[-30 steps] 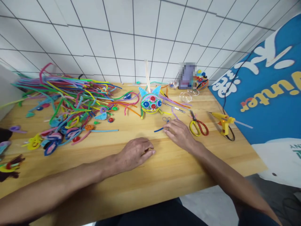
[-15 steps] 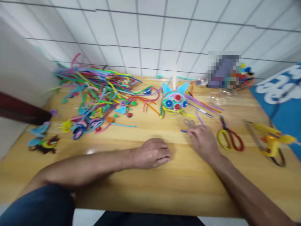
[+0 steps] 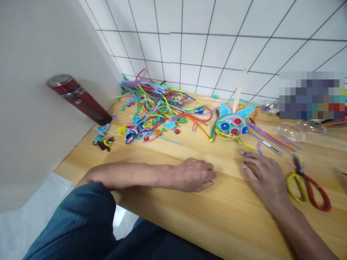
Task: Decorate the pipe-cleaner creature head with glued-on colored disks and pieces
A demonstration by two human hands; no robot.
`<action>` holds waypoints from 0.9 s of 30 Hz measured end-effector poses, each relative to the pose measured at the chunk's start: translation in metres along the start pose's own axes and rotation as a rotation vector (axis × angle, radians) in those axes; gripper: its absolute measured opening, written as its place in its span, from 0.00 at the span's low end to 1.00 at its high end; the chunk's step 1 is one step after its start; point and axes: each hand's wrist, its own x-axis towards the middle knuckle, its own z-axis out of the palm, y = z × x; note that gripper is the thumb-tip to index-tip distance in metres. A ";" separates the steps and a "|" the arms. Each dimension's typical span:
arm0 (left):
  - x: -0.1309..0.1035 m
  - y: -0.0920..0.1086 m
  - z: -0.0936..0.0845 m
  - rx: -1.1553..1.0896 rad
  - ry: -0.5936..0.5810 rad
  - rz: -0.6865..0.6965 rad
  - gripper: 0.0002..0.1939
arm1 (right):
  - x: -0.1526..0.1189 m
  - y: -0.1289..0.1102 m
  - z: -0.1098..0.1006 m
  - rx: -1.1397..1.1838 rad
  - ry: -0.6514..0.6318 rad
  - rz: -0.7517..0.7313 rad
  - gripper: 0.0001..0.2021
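My left hand [image 3: 196,175] rests on the wooden table with its fingers curled under; nothing sticks out of it, though its palm side is hidden. At the right, the thumb and forefinger of my right hand [image 3: 264,175] come close together around a small dark blue piece, perhaps a short pipe cleaner, mostly hidden. Small thin rings [image 3: 241,152] lie at those fingertips. Beyond them is a round face-like craft [image 3: 230,126] with blue ears, red and blue discs and a pale stick [image 3: 240,90]. A pen [image 3: 265,142] lies beside it.
Scissors [image 3: 307,182] with yellow and red handles lie right of my right hand. Colourful pipe cleaners [image 3: 154,104] are heaped at the back left. A red flask [image 3: 81,99] stands by the left wall. Clear plastic domes [image 3: 291,131] sit at the back right.
The view has swung left, bringing the whole flask into sight and taking the yellow glue gun out. The blue piece at my right fingertips shows less. My left hand stays curled on the table.
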 end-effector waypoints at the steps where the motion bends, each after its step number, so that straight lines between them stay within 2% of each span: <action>1: -0.005 -0.002 -0.007 0.063 -0.022 -0.081 0.10 | -0.001 0.000 0.001 0.001 0.006 -0.017 0.10; 3: -0.017 -0.013 -0.018 0.182 -0.051 -0.284 0.10 | -0.002 -0.001 0.000 -0.003 0.023 -0.047 0.10; 5: -0.033 -0.029 -0.023 0.257 -0.064 -0.495 0.15 | -0.002 -0.001 -0.001 -0.014 0.040 -0.079 0.10; 6: -0.041 -0.038 -0.023 0.270 -0.086 -0.578 0.16 | -0.001 -0.002 -0.002 -0.022 0.047 -0.094 0.10; 8: -0.054 -0.055 -0.021 0.250 -0.054 -0.679 0.17 | 0.000 -0.003 -0.003 -0.040 0.052 -0.122 0.10; 11: -0.064 -0.074 -0.021 0.172 0.054 -0.686 0.13 | 0.001 -0.007 -0.004 -0.055 0.056 -0.138 0.09; 13: -0.065 -0.083 -0.027 0.050 0.239 -0.688 0.09 | 0.002 -0.010 -0.005 -0.057 0.063 -0.138 0.08; 16: -0.066 -0.096 -0.045 -0.344 0.595 -0.674 0.06 | 0.002 -0.013 -0.004 -0.050 0.073 -0.134 0.08; 19: -0.067 -0.103 -0.063 -0.908 0.767 -0.630 0.07 | 0.004 -0.015 -0.006 -0.018 0.088 -0.107 0.08; 21: -0.066 -0.099 -0.071 -1.210 0.832 -0.557 0.10 | 0.008 -0.020 -0.011 0.034 0.093 -0.068 0.07; 23: -0.060 -0.088 -0.075 -1.381 0.875 -0.488 0.12 | 0.014 -0.031 -0.020 0.115 0.069 0.004 0.08; 25: -0.048 -0.068 -0.072 -1.490 0.867 -0.439 0.13 | 0.021 -0.052 -0.032 0.223 -0.004 0.122 0.10; 27: -0.032 -0.042 -0.060 -1.591 0.819 -0.390 0.14 | 0.029 -0.078 -0.041 0.360 -0.113 0.253 0.14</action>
